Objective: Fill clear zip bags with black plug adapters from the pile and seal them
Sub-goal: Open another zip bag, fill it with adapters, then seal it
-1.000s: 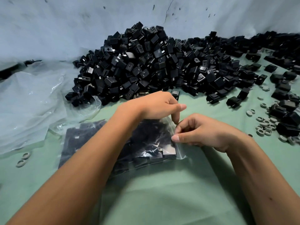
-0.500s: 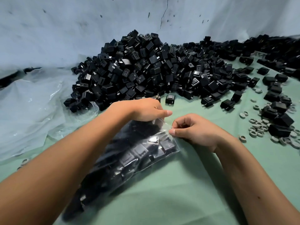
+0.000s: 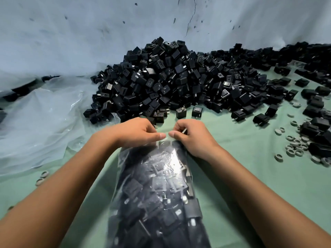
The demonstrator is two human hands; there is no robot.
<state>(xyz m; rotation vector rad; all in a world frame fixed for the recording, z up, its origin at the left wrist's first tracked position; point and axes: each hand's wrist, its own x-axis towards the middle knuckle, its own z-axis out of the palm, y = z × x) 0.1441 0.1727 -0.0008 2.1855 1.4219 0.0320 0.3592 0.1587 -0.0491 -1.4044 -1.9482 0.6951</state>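
At the middle of the view, two bare hands meet thumb to thumb over the far end of a clear zip bag [image 3: 157, 194]. Left hand [image 3: 138, 132] has its fingers curled under and its thumb laid flat, pinching the bag's top edge. Right hand [image 3: 191, 135] mirrors it, fingers curled and thumb pressed on the same edge just beside the left thumb. Whether the seal is fully closed cannot be told. Packed with black plug adapters, the bag lies lengthwise on a green cloth [image 3: 250, 176], running from the hands back toward the viewer between the two forearms. Just beyond the hands rises a large pile of loose black adapters [image 3: 179, 81], spreading off to the right along a pale wall [image 3: 89, 33]. Crumpled clear plastic sheeting [image 3: 39, 119] lies to the left of the pile. Small grey rings [image 3: 293, 149] are scattered on the cloth at the right.
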